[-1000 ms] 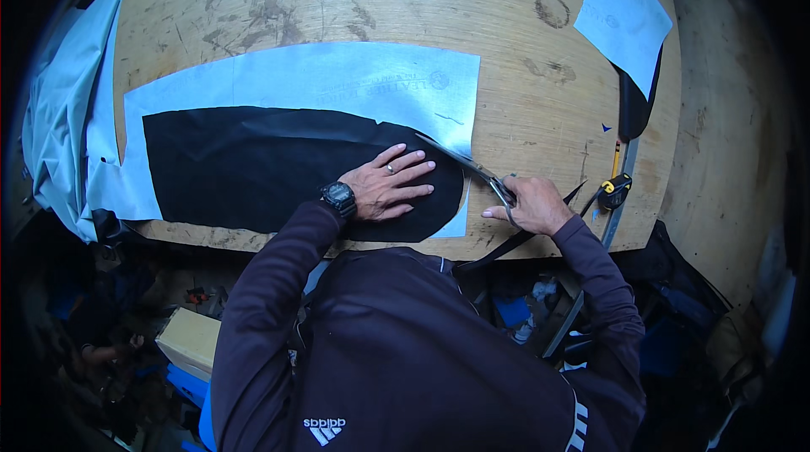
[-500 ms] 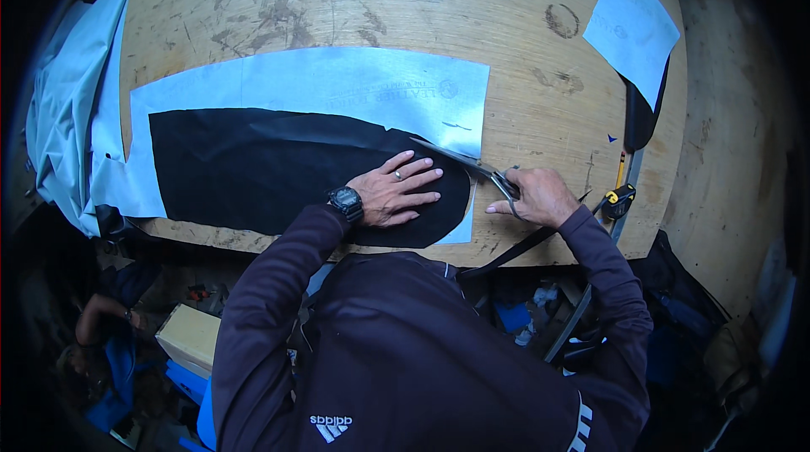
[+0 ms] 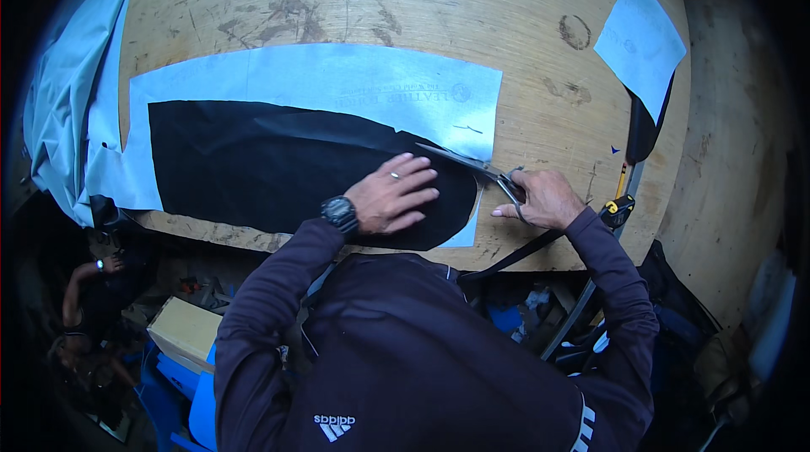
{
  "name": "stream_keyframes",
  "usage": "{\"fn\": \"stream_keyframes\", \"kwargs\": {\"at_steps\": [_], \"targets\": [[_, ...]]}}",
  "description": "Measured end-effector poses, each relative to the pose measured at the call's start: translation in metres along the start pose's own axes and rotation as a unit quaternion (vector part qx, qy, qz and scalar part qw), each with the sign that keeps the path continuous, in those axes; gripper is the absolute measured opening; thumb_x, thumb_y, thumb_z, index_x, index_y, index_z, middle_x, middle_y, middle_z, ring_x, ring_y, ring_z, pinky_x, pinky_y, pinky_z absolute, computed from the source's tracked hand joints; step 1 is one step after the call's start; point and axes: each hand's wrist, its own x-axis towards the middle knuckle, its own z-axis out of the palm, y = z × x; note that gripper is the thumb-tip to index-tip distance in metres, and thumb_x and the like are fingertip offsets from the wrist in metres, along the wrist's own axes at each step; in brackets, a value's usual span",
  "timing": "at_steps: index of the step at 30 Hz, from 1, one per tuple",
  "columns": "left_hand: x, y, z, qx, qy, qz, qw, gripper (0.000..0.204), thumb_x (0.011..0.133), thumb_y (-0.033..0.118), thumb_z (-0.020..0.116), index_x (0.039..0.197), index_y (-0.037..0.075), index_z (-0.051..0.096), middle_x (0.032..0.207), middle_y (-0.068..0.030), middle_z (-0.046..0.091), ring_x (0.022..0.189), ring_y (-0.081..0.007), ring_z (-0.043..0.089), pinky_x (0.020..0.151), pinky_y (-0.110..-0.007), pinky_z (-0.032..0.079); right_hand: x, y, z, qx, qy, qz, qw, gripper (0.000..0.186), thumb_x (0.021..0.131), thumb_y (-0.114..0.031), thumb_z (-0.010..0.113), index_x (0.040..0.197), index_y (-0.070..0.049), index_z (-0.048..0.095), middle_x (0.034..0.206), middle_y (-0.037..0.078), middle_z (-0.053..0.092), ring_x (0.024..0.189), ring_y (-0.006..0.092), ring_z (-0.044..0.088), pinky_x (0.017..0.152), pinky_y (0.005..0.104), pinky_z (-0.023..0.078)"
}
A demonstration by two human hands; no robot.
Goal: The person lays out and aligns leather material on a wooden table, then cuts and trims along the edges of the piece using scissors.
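Observation:
My left hand (image 3: 394,195), fingers spread, rests on a black piece of sheet material (image 3: 253,165) with one rounded end. Beneath that piece lies a larger light-blue sheet (image 3: 316,72) with faint print, its far and left edges showing. A pair of scissors (image 3: 502,182) is held in my right hand (image 3: 544,199), fingers in the handles. The blades (image 3: 451,156) point left along the black piece's upper right curve. Whether the blades are parted is too fine to make out.
Crumpled light-blue material (image 3: 72,106) is heaped at the table's left edge. On the right are a small light-blue piece (image 3: 641,47) over a black one, and a yellow-and-black tape measure (image 3: 618,209). Below left, another person's arm (image 3: 80,283) shows near a box (image 3: 181,334).
The view has shifted slightly. My left hand's fingers have drawn a little closer together; the scissors remain at the curved edge. The other person's arm at lower left has moved.

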Motion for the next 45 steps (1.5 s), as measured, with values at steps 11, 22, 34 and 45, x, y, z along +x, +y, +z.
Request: {"fn": "stream_keyframes", "kwargs": {"at_steps": [11,22,34,45], "targets": [[-0.074,-0.035,-0.029,0.149,0.125,-0.223,0.955,0.046,0.087,0.025,0.074,0.131,0.016,0.065,0.148,-0.0138,0.048,0.139,-0.0337,0.042,0.115,-0.053,0.032,0.014,0.008,0.008,-0.007,0.045,-0.035,0.998,0.069,0.082,-0.074,0.063,0.082,-0.005,0.064,0.067,0.014,0.066,0.069,0.0358,0.069,0.068,0.0457,0.054],[-0.079,-0.038,-0.025,0.159,0.119,-0.227,0.954,0.050,0.089,0.034,0.072,0.136,0.021,0.061,0.150,-0.0107,0.045,0.140,-0.0301,0.042,0.117,-0.049,0.030,0.025,-0.013,-0.015,-0.031,0.040,-0.061,0.997,0.069,0.083,-0.074,0.062,0.081,-0.005,0.064,0.066,0.015,0.065,0.070,0.0363,0.069,0.069,0.0458,0.054],[-0.082,-0.041,-0.023,0.143,0.118,-0.227,0.956,0.051,0.088,0.033,0.073,0.136,0.021,0.061,0.150,-0.0119,0.045,0.139,-0.0311,0.043,0.117,-0.049,0.031,0.042,-0.010,-0.016,-0.051,0.057,-0.076,0.994,0.069,0.082,-0.074,0.064,0.081,-0.005,0.064,0.063,0.014,0.064,0.066,0.0353,0.069,0.066,0.0457,0.054],[-0.083,-0.043,-0.022,0.134,0.129,-0.225,0.956,0.051,0.087,0.033,0.074,0.135,0.021,0.062,0.150,-0.0115,0.046,0.139,-0.0300,0.043,0.117,-0.049,0.031,0.059,-0.031,-0.027,-0.051,0.041,-0.075,0.995,0.068,0.086,-0.072,0.060,0.079,-0.004,0.065,0.064,0.015,0.065,0.065,0.0339,0.069,0.065,0.0453,0.054]]}}
